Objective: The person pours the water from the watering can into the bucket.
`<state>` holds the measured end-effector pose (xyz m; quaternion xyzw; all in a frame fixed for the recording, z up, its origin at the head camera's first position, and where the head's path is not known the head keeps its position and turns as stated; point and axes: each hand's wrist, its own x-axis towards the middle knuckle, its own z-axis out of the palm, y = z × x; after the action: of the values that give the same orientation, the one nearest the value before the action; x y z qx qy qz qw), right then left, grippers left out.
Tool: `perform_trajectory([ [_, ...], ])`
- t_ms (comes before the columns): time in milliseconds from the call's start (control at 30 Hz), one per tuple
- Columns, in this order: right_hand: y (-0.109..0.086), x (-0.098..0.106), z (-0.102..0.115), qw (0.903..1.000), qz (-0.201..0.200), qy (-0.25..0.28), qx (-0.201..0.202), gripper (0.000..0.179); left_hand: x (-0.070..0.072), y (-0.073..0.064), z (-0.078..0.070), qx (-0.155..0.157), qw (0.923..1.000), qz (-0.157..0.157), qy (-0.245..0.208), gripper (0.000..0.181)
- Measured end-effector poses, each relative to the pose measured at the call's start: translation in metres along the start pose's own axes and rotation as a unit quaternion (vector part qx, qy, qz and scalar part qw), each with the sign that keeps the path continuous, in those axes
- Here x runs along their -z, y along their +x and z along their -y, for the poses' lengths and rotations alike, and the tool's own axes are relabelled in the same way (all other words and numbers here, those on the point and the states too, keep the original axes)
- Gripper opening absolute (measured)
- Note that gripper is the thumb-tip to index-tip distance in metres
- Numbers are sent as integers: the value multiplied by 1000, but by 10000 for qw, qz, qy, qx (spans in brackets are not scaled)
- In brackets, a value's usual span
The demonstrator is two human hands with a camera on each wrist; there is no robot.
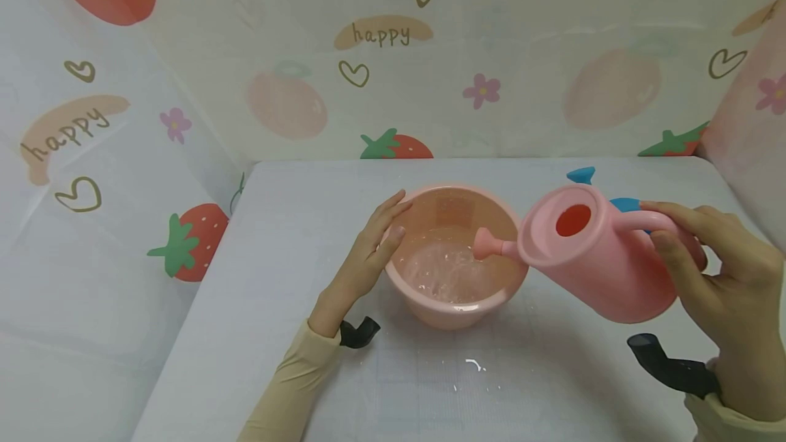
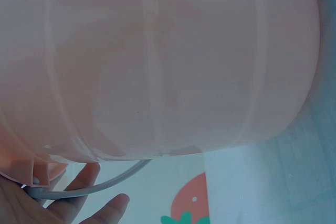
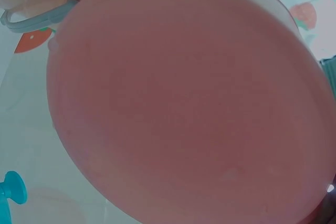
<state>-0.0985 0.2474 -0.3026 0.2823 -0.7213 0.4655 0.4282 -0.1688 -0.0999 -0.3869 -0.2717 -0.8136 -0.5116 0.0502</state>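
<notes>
A pink bucket stands on the table with rippling water inside. My left hand rests at its left rim, fingers extended. In the left wrist view, the bucket's ribbed wall fills most of the picture, and a grey bail handle runs by the fingers. My right hand grips the handle of a pink watering can, which is tilted with its spout head over the water. The can's round bottom covers most of the right wrist view.
Behind the pink can is a blue object with a spout-like end, mostly hidden by the can. A white cover lies over the table, with small wet spots in front of the bucket. A strawberry-printed sheet hangs around the sides and back.
</notes>
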Motion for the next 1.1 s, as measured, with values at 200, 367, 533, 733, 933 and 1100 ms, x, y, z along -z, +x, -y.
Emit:
perform_trajectory([
  [200,0,0,-2,9999,-12,68,75,29,-3,2,12,-13,10000,-6,40,43],
  [367,1,-2,0,9994,-113,285,151,28,-6,3,29,-99,9999,-29,134,44],
  [533,2,-2,2,9994,-22,283,178,29,-6,2,29,-114,9999,-39,109,51],
  [733,3,-1,3,9997,52,19,233,31,-5,1,28,-62,9998,-44,190,48],
  [933,2,3,2,9986,224,-393,260,34,-5,2,26,-1,9999,-29,104,43],
  [1100,3,2,3,9990,145,-324,257,34,-6,2,27,-41,9998,-27,208,45],
])
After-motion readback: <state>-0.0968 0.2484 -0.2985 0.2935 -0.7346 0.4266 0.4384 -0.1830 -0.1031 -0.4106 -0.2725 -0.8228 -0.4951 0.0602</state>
